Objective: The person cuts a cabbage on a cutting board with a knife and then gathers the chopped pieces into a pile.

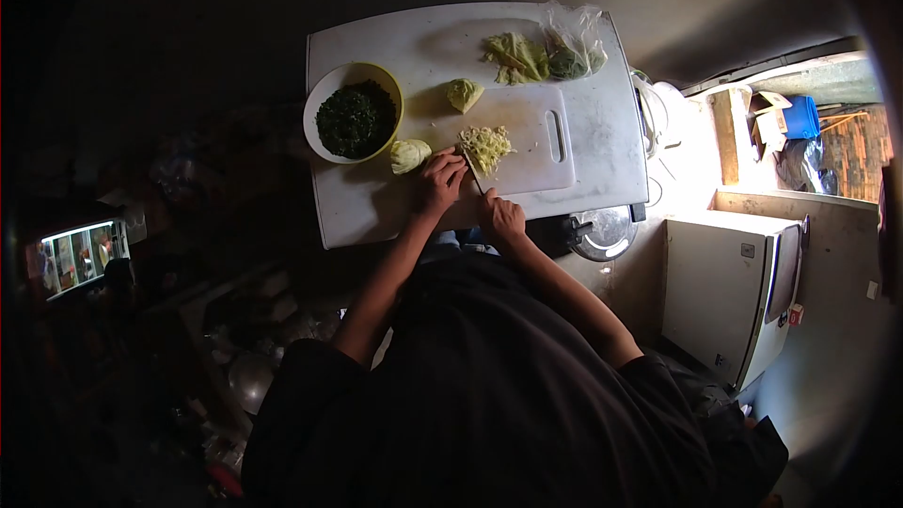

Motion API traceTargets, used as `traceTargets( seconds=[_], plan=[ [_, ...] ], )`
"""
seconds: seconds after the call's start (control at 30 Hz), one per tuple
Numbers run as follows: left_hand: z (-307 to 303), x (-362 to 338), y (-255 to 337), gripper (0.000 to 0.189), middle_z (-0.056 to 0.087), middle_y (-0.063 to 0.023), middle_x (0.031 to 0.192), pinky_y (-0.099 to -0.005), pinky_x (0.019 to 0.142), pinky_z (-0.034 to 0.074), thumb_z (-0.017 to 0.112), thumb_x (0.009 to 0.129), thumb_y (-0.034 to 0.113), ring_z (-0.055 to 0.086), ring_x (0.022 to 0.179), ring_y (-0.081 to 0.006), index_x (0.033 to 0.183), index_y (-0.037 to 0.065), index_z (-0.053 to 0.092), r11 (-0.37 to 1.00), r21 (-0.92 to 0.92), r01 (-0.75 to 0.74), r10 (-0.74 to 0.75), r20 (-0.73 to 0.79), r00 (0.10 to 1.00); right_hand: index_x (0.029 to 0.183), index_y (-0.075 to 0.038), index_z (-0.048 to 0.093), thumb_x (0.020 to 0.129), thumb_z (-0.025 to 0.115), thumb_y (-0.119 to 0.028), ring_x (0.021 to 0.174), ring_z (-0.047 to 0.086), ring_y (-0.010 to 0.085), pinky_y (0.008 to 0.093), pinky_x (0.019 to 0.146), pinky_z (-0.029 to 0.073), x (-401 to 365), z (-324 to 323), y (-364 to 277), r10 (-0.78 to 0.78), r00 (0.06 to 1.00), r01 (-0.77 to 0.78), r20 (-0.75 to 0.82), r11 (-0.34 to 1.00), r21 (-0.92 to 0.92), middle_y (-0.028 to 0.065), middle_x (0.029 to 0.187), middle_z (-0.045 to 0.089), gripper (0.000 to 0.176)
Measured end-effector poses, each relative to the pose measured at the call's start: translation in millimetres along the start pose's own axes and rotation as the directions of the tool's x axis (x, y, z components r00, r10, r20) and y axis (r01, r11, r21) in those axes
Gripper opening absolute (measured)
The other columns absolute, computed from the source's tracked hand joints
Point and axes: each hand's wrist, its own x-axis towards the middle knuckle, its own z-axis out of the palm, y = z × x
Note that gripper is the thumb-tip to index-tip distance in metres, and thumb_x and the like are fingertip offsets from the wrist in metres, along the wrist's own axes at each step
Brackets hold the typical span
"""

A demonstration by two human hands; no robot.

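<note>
My right hand (503, 218) is closed round the handle of a kitchen knife (473, 170), its narrow blade slanting up and left over the board. Beside the blade, my left hand (442, 181) has its fingers curled down; whatever lies under them is hidden. Shredded cabbage (485, 148) is heaped just right of the blade on a white cutting board (538, 171). A pale cabbage chunk (410, 156) lies left of my left fingers. Another cabbage wedge (464, 94) sits near the board's far left corner.
A bowl of chopped dark greens (354, 119) stands on the left of the white table (353, 212). Loose outer leaves (517, 58) and a clear plastic bag (576, 45) lie at the back right. A round metal lid (605, 230) and a white fridge (720, 287) are off to the right.
</note>
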Motion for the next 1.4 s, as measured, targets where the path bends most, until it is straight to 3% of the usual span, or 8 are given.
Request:
traceTargets(
  seconds=[0.1, 0.43, 0.63, 0.73, 0.8, 0.93, 1.1, 1.4],
  plan=[
    [1, 1, 0, 0.010, 0.068, -0.0102, 0.095, -0.0397, 0.090, 0.052, 0.072, 0.080, 0.004, 0.063, 0.105, -0.0309, 0.089, 0.000, 0.071, 0.999, 0.026, -0.020, 0.020, -0.006, 1.000, 0.094, -0.001, 0.050, 0.092, 0.049, -0.024, 0.070, 0.070, 0.0340, 0.0462, 0.062, 0.053, 0, -17, 3, -0.051, 0.997, 0.054, 0.052, 0.997, -0.061, 0.0173, 0.075, 0.069, 0.023],
    [3, -1, 0, 0.011, 0.068, -0.0098, 0.093, -0.0391, 0.090, 0.052, 0.071, 0.081, 0.004, 0.063, 0.105, -0.0308, 0.091, 0.001, 0.071, 0.999, 0.041, -0.008, 0.008, -0.007, 1.000, 0.093, 0.000, 0.053, 0.097, 0.046, -0.030, 0.065, 0.068, 0.0362, 0.0494, 0.062, 0.053, -19, -41, 4, 0.002, 0.993, -0.002, 0.115, 1.000, -0.002, 0.0184, 0.070, 0.068, 0.031],
    [1, 2, 0, 0.011, 0.067, -0.0098, 0.094, -0.0395, 0.090, 0.051, 0.070, 0.082, 0.004, 0.063, 0.106, -0.0307, 0.092, 0.001, 0.070, 0.998, 0.048, -0.029, 0.029, 0.002, 1.000, 0.101, 0.004, 0.052, 0.091, 0.052, -0.021, 0.062, 0.069, 0.0319, 0.0457, 0.059, 0.054, -16, 3, 11, -0.156, 0.976, 0.121, -0.153, 0.969, -0.217, 0.0151, 0.068, 0.067, 0.027],
    [3, -1, -1, 0.011, 0.067, -0.0100, 0.095, -0.0397, 0.090, 0.051, 0.070, 0.082, 0.005, 0.062, 0.106, -0.0309, 0.092, 0.001, 0.069, 0.998, 0.040, -0.038, 0.038, 0.001, 0.999, 0.093, 0.001, 0.051, 0.088, 0.050, -0.015, 0.067, 0.070, 0.0346, 0.0460, 0.061, 0.054, -6, -10, 2, -0.078, 0.991, 0.062, -0.107, 0.987, -0.146, 0.0166, 0.069, 0.068, 0.016],
    [2, 0, -1, 0.010, 0.067, -0.0101, 0.095, -0.0399, 0.091, 0.051, 0.070, 0.082, 0.005, 0.062, 0.106, -0.0310, 0.091, 0.001, 0.069, 0.998, 0.038, -0.040, 0.040, -0.005, 0.999, 0.094, 0.002, 0.050, 0.089, 0.049, -0.015, 0.069, 0.070, 0.0339, 0.0445, 0.060, 0.055, -5, -19, 5, -0.036, 0.995, 0.047, 0.089, 0.992, -0.118, 0.0167, 0.070, 0.068, 0.018],
    [3, -1, -4, 0.010, 0.067, -0.0105, 0.093, -0.0411, 0.091, 0.051, 0.070, 0.082, 0.004, 0.062, 0.105, -0.0320, 0.091, 0.000, 0.070, 0.999, 0.028, -0.023, 0.023, -0.003, 1.000, 0.096, 0.002, 0.050, 0.090, 0.049, -0.018, 0.068, 0.070, 0.0342, 0.0455, 0.060, 0.053, -26, -16, 19, -0.013, 0.994, 0.024, 0.106, 0.994, -0.104, 0.0164, 0.071, 0.068, 0.021],
    [4, -3, -8, 0.010, 0.067, -0.0108, 0.093, -0.0419, 0.090, 0.051, 0.069, 0.082, 0.004, 0.063, 0.105, -0.0334, 0.092, 0.000, 0.070, 0.999, 0.018, -0.037, 0.037, 0.010, 0.999, 0.099, -0.002, 0.050, 0.092, 0.049, -0.024, 0.064, 0.068, 0.0357, 0.0495, 0.056, 0.051, -29, -14, 23, -0.052, 0.994, 0.039, -0.098, 0.991, -0.131, 0.0173, 0.071, 0.068, 0.023],
    [0, 0, 2, 0.013, 0.065, -0.0125, 0.095, -0.0432, 0.090, 0.051, 0.071, 0.079, 0.002, 0.062, 0.106, -0.0348, 0.091, 0.000, 0.069, 0.999, -0.045, -0.020, 0.020, -0.011, 1.000, 0.087, -0.001, 0.054, 0.096, 0.046, -0.031, 0.064, 0.067, 0.0407, 0.0522, 0.059, 0.051, -10, -50, 10, 0.066, 0.998, -0.067, 0.016, 0.995, 0.078, 0.0228, 0.069, 0.067, 0.032]
  ],
)
